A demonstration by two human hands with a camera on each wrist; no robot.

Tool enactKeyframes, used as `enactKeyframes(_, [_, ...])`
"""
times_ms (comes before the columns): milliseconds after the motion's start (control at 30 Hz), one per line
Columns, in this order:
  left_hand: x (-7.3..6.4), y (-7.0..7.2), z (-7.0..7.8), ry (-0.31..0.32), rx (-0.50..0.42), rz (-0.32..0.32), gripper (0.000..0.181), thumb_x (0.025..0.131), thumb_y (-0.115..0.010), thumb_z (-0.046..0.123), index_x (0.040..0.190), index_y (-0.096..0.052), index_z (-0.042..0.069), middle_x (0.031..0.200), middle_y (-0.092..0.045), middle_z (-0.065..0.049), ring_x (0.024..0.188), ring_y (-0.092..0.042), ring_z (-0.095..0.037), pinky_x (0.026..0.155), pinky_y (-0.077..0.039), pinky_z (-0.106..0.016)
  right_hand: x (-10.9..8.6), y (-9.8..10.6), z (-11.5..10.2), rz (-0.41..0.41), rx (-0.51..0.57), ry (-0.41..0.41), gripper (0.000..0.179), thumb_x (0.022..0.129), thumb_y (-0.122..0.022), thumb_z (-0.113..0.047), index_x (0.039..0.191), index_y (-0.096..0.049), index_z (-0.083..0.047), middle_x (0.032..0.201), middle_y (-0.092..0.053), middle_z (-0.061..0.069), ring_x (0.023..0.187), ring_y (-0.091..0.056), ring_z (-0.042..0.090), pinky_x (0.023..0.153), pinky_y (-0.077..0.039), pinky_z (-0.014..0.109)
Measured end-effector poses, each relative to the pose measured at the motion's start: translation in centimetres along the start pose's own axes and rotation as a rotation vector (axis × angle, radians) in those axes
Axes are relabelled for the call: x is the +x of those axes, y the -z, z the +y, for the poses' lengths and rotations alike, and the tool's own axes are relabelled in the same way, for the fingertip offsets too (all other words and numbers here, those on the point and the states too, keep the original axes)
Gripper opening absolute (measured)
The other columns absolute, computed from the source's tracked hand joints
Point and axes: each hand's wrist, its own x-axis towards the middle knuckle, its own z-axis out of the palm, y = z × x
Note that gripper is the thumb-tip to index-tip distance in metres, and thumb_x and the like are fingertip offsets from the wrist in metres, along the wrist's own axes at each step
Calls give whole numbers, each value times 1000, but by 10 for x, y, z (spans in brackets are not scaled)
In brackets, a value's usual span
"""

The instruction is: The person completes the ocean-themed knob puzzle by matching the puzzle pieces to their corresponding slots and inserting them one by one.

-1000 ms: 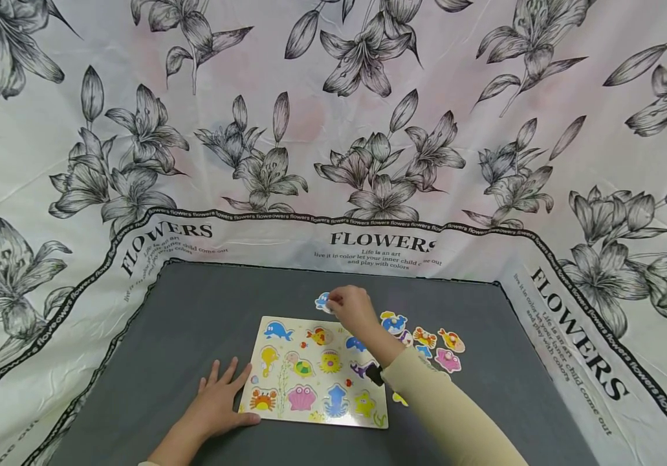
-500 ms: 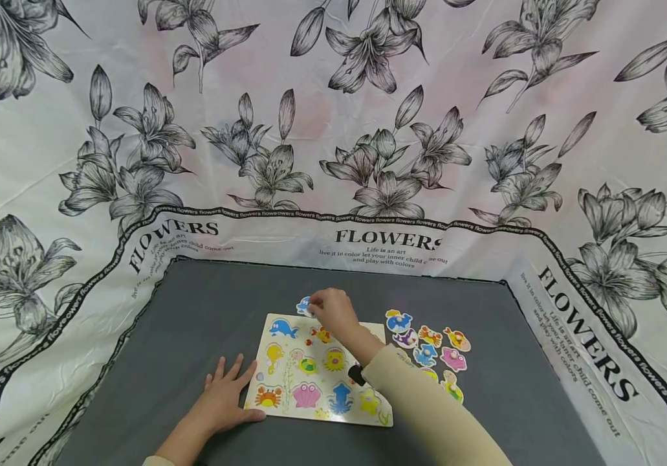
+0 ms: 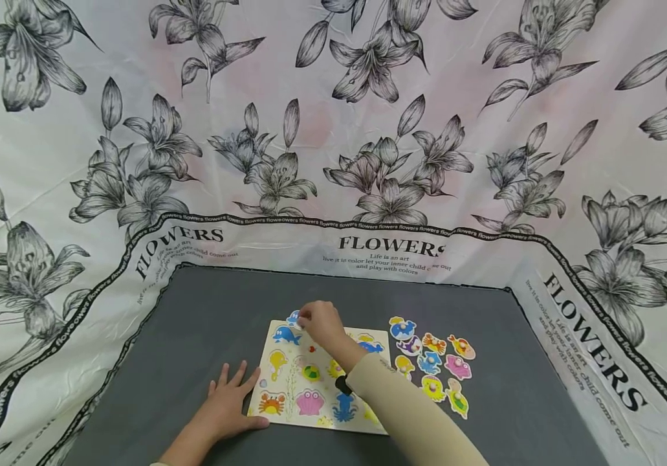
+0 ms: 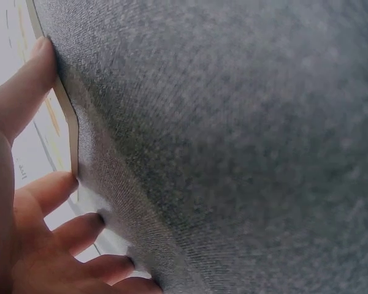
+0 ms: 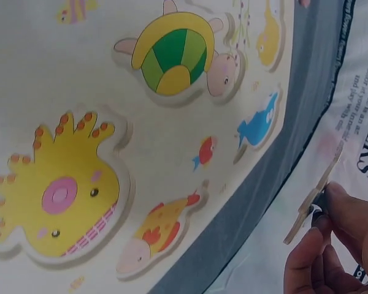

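Observation:
My right hand (image 3: 324, 325) pinches a small blue-and-white puzzle piece (image 3: 293, 318) at the far left edge of a cream peg-puzzle board (image 3: 298, 419). Seen edge-on in the right wrist view, the thin wooden piece (image 5: 308, 205) is held by its dark knob between thumb and finger. The board's recesses show sea animals, among them a blue whale (image 5: 257, 125), a turtle (image 5: 178, 64) and an orange fish (image 5: 156, 236). With fingers spread, my left hand (image 3: 225, 404) rests at the board's near left corner; in the left wrist view its thumb and a fingertip touch the board's edge (image 4: 73, 141).
Several loose sea-animal pieces lie right of the board, including a blue whale (image 3: 403, 330), a crab (image 3: 434, 343), a pink shell-like one (image 3: 458, 367) and a turtle (image 3: 457, 398). A flower-printed cloth (image 3: 275, 243) borders the dark grey table (image 3: 222, 298).
My right hand has carried the blue-and-white piece leftward, from behind the board to its far left edge. My left hand keeps its place at the board. The head view has shifted slightly.

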Motion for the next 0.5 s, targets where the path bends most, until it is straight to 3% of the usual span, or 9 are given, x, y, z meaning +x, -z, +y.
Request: enactKeyframes(500, [2, 2, 0, 1, 1, -3, 112, 66, -83, 68, 155, -43, 13, 162, -29, -26, 147, -11, -62, 107, -20, -81, 6, -36, -8, -96, -60, -56, 8, 92, -75, -18, 98, -79, -13, 92, -72, -2, 82, -63, 12, 72, -55, 29])
